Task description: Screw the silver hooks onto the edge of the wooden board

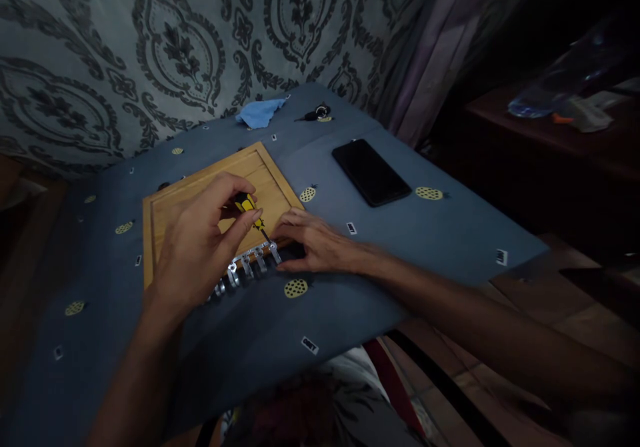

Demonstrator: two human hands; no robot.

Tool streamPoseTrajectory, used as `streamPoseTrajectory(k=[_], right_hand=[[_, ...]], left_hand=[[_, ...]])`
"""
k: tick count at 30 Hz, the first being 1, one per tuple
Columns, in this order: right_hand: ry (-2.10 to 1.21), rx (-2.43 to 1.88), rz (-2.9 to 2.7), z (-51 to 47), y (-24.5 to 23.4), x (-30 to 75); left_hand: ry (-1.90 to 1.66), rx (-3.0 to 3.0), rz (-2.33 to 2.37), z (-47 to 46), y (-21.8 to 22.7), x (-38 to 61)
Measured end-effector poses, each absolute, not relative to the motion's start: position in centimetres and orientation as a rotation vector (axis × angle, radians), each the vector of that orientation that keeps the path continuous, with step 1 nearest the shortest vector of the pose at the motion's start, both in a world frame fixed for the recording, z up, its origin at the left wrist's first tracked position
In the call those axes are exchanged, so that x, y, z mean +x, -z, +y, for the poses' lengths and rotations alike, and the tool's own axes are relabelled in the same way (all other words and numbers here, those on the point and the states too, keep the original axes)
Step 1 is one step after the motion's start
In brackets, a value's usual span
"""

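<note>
My left hand [193,250] is closed around a small screwdriver [247,204] with a yellow and black handle. Its thin shaft slants down to the right, and the tip meets the end of a silver metal hook rack [245,260]. The rack runs along the near edge of a framed wooden board [265,157], its several curved hooks hanging over the side toward me. At the board's near right corner, my right hand [320,242] pinches the end of the rack, thumb below and fingers above. My left hand covers part of the board.
A black smartphone [371,172] lies on the blue patterned tablecloth [440,234], right of the board. Toward the wall are a light blue cloth [260,112] and keys [320,111]. A clear plastic bottle [560,74] rests on a dark surface at far right.
</note>
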State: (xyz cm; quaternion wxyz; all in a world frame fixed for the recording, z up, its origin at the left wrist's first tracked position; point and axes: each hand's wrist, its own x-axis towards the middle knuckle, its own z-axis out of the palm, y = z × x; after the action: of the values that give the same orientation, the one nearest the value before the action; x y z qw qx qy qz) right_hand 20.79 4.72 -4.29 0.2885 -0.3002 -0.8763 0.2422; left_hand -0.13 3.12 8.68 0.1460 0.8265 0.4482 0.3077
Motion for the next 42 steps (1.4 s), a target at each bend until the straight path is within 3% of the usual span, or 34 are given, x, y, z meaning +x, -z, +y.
streamPoseTrajectory(k=[19, 42], right_hand=[[-0.648, -0.812, -2.343, 4.72, 4.16, 20.79], [-0.608, -0.81, -2.348, 4.7, 4.27, 20.83]], left_hand=[[-0.854, 2.696, 1.359, 3.16, -8.62, 0.41], [-0.763, 2.668, 1.298, 3.02, -9.32, 0.29]])
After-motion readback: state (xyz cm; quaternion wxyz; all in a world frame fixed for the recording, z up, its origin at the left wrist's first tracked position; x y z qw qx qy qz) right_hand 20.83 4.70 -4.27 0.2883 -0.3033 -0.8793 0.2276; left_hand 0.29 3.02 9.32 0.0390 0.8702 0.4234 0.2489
